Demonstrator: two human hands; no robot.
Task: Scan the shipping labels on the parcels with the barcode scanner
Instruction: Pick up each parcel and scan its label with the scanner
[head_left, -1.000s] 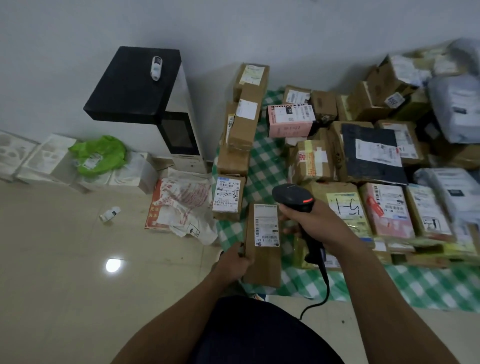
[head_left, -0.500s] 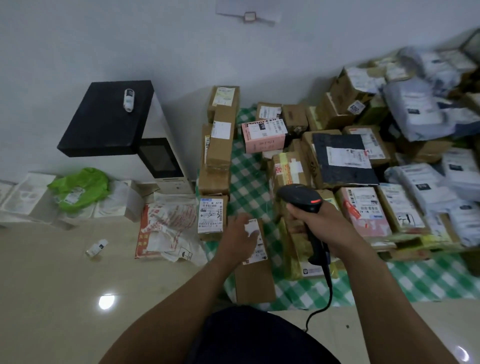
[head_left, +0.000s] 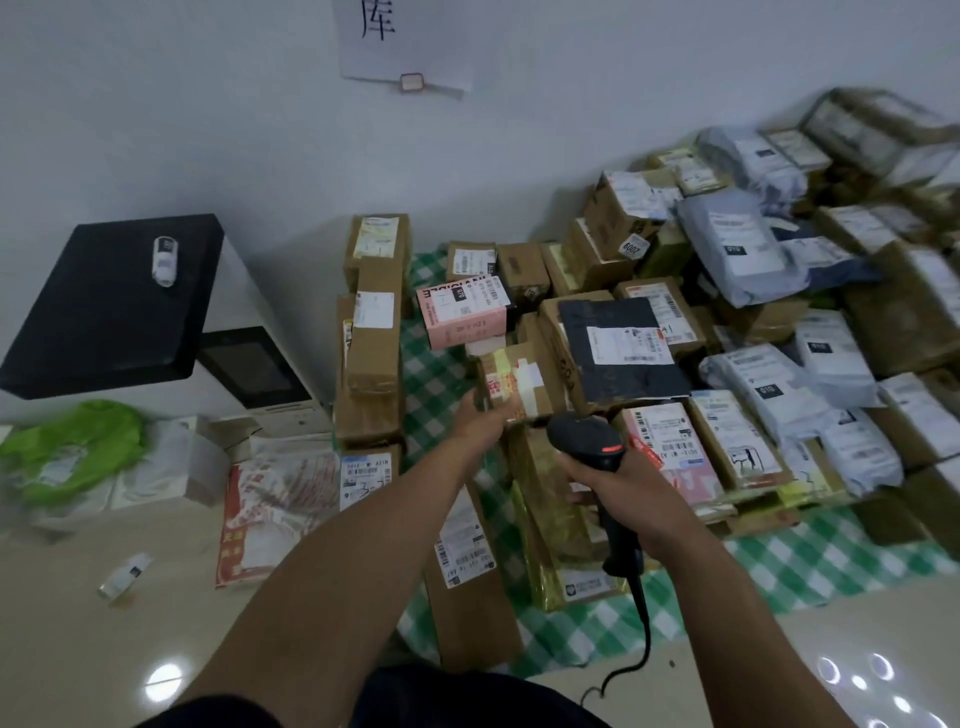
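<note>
My right hand (head_left: 621, 488) grips the handle of a black barcode scanner (head_left: 587, 441), whose head points away from me over the parcels; its cable (head_left: 644, 623) trails down to the floor. My left hand (head_left: 478, 421) reaches out to a small taped cardboard box (head_left: 519, 382) and takes its near-left corner, thumb on the side, fingers across the front. A long brown box (head_left: 467, 571) with a white label lies under my left forearm on the green checked cloth (head_left: 441, 364). Many labelled cartons and grey mailer bags (head_left: 737, 249) crowd the cloth to the right.
A white machine with a black top (head_left: 114, 301) stands at the left wall, a small bottle (head_left: 165, 260) on it. A green bag (head_left: 72, 452), a red-and-white bag (head_left: 280, 509) and another bottle (head_left: 124, 574) lie on the tiled floor. A paper sign (head_left: 395, 41) hangs on the wall.
My left hand let go of the long brown box and moved forward to the small taped box. The view tilted upward. My right hand kept the scanner.
</note>
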